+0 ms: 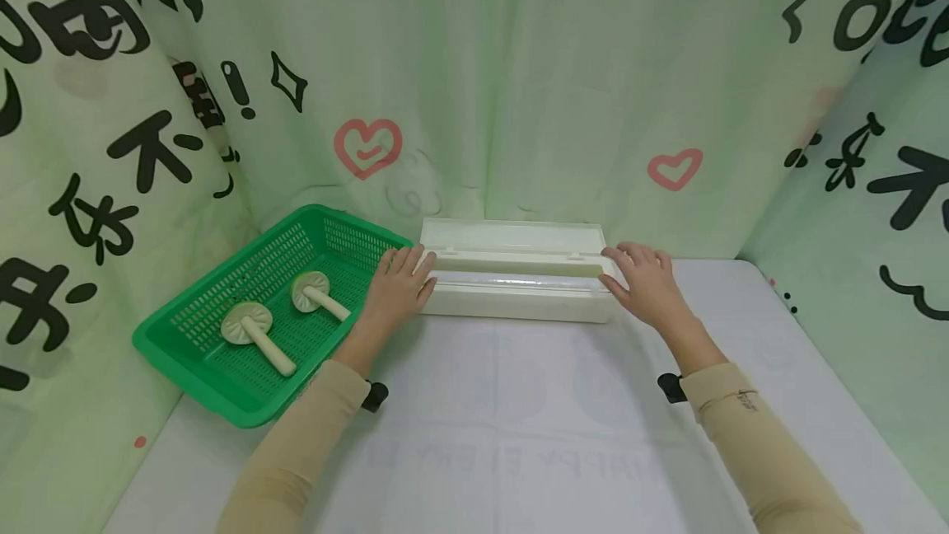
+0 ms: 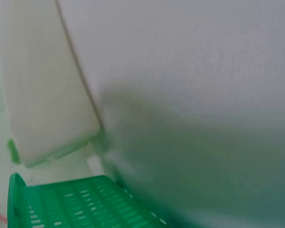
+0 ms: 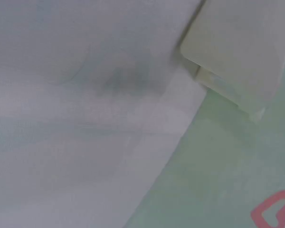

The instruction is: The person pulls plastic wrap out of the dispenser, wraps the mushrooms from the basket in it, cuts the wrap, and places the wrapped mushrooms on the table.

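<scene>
My left fingers (image 1: 413,259) and right fingers (image 1: 643,252), loosely extended, flank a long, smooth white box (image 1: 515,303), its flat lid (image 1: 511,234) raised, glossy clear film (image 1: 519,279) inside. Beside my left: a green perforated plastic basket (image 1: 200,386), two pale mushroom-shaped pieces (image 1: 268,346) within.

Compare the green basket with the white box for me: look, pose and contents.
The green basket has perforated walls; the white box has a smooth, solid front.
The green basket sits at a slant, while the white box lies roughly straight across.
The green basket holds two mushroom-shaped pieces; the white box holds what looks like a shiny roll.
Both rest on the white tabletop and are open at the top.
</scene>
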Available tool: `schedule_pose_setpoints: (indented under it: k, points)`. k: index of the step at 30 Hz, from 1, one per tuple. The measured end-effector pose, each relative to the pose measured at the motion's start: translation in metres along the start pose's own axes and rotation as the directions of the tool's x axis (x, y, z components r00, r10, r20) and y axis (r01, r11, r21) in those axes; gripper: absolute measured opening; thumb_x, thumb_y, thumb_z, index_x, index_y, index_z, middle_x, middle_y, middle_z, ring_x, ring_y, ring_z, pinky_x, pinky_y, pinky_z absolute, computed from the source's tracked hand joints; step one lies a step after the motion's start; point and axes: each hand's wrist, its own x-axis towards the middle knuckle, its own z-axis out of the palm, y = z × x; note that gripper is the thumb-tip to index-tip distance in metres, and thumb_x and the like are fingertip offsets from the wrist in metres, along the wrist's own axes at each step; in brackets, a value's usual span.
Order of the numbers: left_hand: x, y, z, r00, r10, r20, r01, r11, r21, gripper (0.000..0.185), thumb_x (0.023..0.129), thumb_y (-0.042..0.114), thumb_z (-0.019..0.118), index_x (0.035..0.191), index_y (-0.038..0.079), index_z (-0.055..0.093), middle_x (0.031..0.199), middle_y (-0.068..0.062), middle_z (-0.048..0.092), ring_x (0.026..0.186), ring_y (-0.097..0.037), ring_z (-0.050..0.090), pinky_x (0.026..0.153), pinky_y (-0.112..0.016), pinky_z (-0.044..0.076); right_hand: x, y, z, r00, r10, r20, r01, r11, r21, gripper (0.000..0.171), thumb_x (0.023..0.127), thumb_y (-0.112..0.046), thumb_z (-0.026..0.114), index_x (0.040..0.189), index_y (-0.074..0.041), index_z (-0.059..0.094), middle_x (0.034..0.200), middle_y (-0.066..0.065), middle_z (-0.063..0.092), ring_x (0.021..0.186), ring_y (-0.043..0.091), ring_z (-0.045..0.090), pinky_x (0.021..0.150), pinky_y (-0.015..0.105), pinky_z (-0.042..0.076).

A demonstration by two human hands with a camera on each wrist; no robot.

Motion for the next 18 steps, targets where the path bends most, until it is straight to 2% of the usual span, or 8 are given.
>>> schedule_pose_setpoints:
  k: [2, 3, 7, 9, 11, 13, 16, 18]
  points:
    - [0.001, 0.006, 0.003, 0.994, -0.006, 0.109, 0.005, 1.000, 0.005, 0.034, 0.089, 0.032, 0.054, 0.119, 0.015, 0.050, 0.123, -0.008, 0.045, 0.110, -0.025, 0.042, 0.096, -0.044, 0.033, -0.001, -0.001, 0.007, 0.998, -0.023, 0.052, 0.024, 1.000, -0.017, 0.036, 0.088, -0.025, 0.060, 0.118, -0.010, 0.048, 0.116, 0.018, 0.046, 0.109, 0.040, 0.040, 0.089, 0.057, 0.026]
    - [0.001, 0.009, 0.004, 0.984, -0.018, 0.176, 0.018, 1.000, 0.003, 0.033, 0.091, 0.033, 0.051, 0.120, 0.017, 0.049, 0.125, -0.008, 0.043, 0.113, -0.025, 0.041, 0.097, -0.044, 0.032, -0.002, -0.001, 0.010, 0.997, -0.032, 0.076, 0.034, 0.999, -0.023, 0.035, 0.088, -0.027, 0.059, 0.117, -0.010, 0.048, 0.115, 0.017, 0.047, 0.108, 0.039, 0.040, 0.089, 0.056, 0.027]
    - [0.003, 0.016, 0.007, 0.908, -0.058, 0.416, 0.049, 0.998, 0.031, 0.033, 0.097, 0.037, 0.039, 0.126, 0.023, 0.042, 0.135, -0.006, 0.037, 0.121, -0.024, 0.033, 0.103, -0.046, 0.023, -0.004, 0.001, 0.020, 0.987, -0.058, 0.152, 0.068, 0.996, -0.062, 0.031, 0.091, -0.030, 0.055, 0.115, -0.011, 0.050, 0.110, 0.013, 0.047, 0.105, 0.036, 0.042, 0.089, 0.055, 0.029]
    - [0.005, 0.018, 0.008, 0.877, -0.064, 0.477, 0.050, 0.998, 0.042, 0.034, 0.098, 0.037, 0.035, 0.129, 0.024, 0.040, 0.137, -0.005, 0.036, 0.123, -0.024, 0.031, 0.104, -0.046, 0.020, -0.004, 0.002, 0.023, 0.982, -0.062, 0.179, 0.075, 0.995, -0.068, 0.030, 0.091, -0.031, 0.053, 0.114, -0.012, 0.051, 0.109, 0.012, 0.047, 0.104, 0.034, 0.042, 0.089, 0.055, 0.029]
    - [0.005, 0.018, 0.010, 0.856, -0.065, 0.513, 0.043, 0.998, 0.054, 0.035, 0.099, 0.037, 0.033, 0.131, 0.024, 0.037, 0.137, -0.005, 0.034, 0.124, -0.023, 0.029, 0.105, -0.046, 0.019, -0.004, 0.001, 0.024, 0.978, -0.068, 0.196, 0.082, 0.995, -0.062, 0.029, 0.092, -0.032, 0.052, 0.114, -0.012, 0.052, 0.108, 0.010, 0.047, 0.103, 0.033, 0.042, 0.089, 0.055, 0.028]
    - [0.006, 0.018, 0.012, 0.846, -0.068, 0.529, 0.040, 0.997, 0.064, 0.034, 0.099, 0.036, 0.032, 0.131, 0.025, 0.037, 0.136, -0.005, 0.033, 0.123, -0.023, 0.028, 0.105, -0.046, 0.018, -0.003, 0.001, 0.026, 0.975, -0.074, 0.209, 0.088, 0.995, -0.054, 0.028, 0.093, -0.033, 0.051, 0.113, -0.013, 0.052, 0.107, 0.009, 0.047, 0.103, 0.032, 0.041, 0.089, 0.055, 0.027]
    - [0.005, 0.017, 0.014, 0.847, -0.068, 0.527, 0.033, 0.997, 0.075, 0.031, 0.099, 0.035, 0.031, 0.127, 0.025, 0.039, 0.134, -0.004, 0.033, 0.122, -0.023, 0.028, 0.104, -0.046, 0.018, -0.002, -0.001, 0.027, 0.971, -0.077, 0.228, 0.092, 0.994, -0.057, 0.028, 0.093, -0.033, 0.049, 0.112, -0.013, 0.053, 0.108, 0.009, 0.047, 0.104, 0.031, 0.041, 0.090, 0.054, 0.027]
    - [0.004, 0.017, 0.016, 0.858, -0.061, 0.511, 0.025, 0.997, 0.076, 0.030, 0.099, 0.035, 0.033, 0.125, 0.025, 0.041, 0.133, -0.004, 0.035, 0.121, -0.022, 0.029, 0.103, -0.046, 0.019, -0.001, -0.002, 0.027, 0.969, -0.076, 0.237, 0.094, 0.993, -0.066, 0.028, 0.093, -0.033, 0.049, 0.113, -0.013, 0.053, 0.107, 0.009, 0.047, 0.104, 0.031, 0.041, 0.090, 0.054, 0.028]
